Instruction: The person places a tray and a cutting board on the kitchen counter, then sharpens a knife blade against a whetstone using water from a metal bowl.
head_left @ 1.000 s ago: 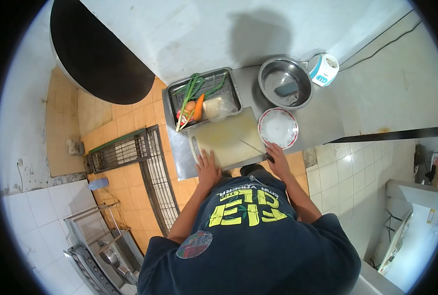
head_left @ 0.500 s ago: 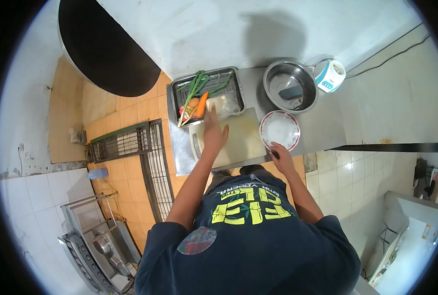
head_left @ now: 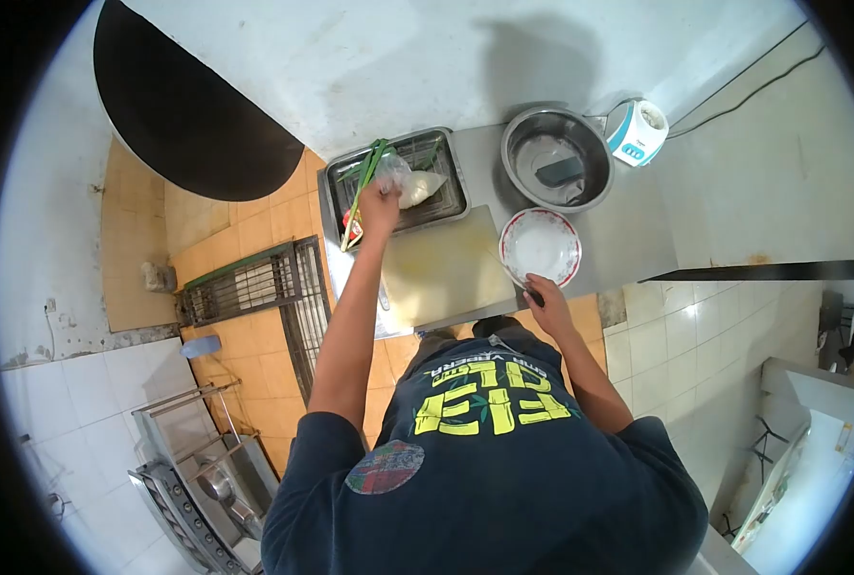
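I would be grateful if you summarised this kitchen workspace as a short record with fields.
Left hand: the left hand grips a clear plastic bag with white contents, at the tray
Right hand: the right hand holds a knife by its black handle
Also in tray: green onions
Nearest the person: cutting board
Right of board: white bowl with red-patterned rim
Behind bowl: metal basin containing a dark object

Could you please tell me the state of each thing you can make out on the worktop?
Plastic bag: gripped in the left hand; sealed or not, unclear.
Knife: handle gripped in the right hand.
Spring onions: lying in the tray.
Tray: uncovered.
Cutting board: lying flat.
Plate: face up.
Metal bowl: upright, a dark object inside.
Blue-white appliance: upright; on or off, unclear.
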Action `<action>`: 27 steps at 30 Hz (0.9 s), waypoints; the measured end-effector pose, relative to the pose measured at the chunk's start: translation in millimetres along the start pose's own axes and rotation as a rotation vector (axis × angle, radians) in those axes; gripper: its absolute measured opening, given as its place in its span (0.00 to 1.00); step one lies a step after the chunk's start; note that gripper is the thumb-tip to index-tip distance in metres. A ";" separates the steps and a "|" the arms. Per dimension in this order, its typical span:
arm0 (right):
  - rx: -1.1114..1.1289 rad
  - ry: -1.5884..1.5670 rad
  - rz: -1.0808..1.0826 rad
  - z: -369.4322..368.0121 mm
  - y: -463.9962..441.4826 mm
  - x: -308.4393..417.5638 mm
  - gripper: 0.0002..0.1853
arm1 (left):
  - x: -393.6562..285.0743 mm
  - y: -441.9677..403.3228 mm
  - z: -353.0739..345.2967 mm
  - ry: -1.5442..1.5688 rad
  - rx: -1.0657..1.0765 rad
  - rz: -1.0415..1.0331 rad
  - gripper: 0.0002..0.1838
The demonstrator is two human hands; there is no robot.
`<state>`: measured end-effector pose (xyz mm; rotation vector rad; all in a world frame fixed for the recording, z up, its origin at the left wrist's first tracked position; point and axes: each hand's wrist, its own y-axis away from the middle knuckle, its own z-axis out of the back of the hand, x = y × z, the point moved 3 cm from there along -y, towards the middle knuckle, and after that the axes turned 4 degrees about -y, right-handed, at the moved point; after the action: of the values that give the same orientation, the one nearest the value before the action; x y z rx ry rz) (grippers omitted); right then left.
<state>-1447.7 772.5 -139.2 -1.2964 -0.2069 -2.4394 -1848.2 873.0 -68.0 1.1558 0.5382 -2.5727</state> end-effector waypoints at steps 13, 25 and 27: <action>0.003 -0.030 -0.037 10.7 -12.9 12.5 0.13 | -52.6 -74.0 53.6 0.514 0.053 0.069 0.13; -0.026 -0.038 -0.052 19.4 -13.8 13.8 0.13 | -64.9 -93.1 69.5 0.457 0.065 0.039 0.15; -0.019 -0.033 -0.059 16.8 -13.9 12.7 0.12 | -59.7 -84.5 60.5 0.380 0.097 0.035 0.14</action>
<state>-1446.6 787.1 -118.7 -1.3573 -0.2348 -2.4765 -1882.2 927.6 33.1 1.6874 0.4683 -2.3797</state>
